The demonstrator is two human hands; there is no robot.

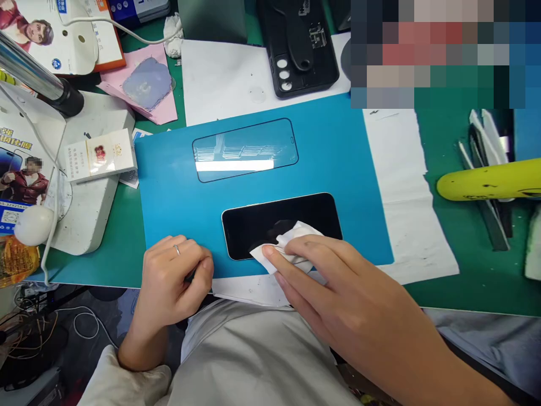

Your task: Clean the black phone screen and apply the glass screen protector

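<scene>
Head view: with the loosely fisted left hand [175,282] apart, the right hand [346,290], gripping a crumpled white wipe [302,230], should stroke lightly, evenly across the glossy black rectangular phone [253,224] on the flat blue mat [169,186].

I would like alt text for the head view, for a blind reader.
A person's right hand holds a white wipe against a black-screened phone on a blue mat. The left hand, fingers curled, is at the mat's near edge; beyond the phone lies a clear, dark-bordered sheet.
</scene>
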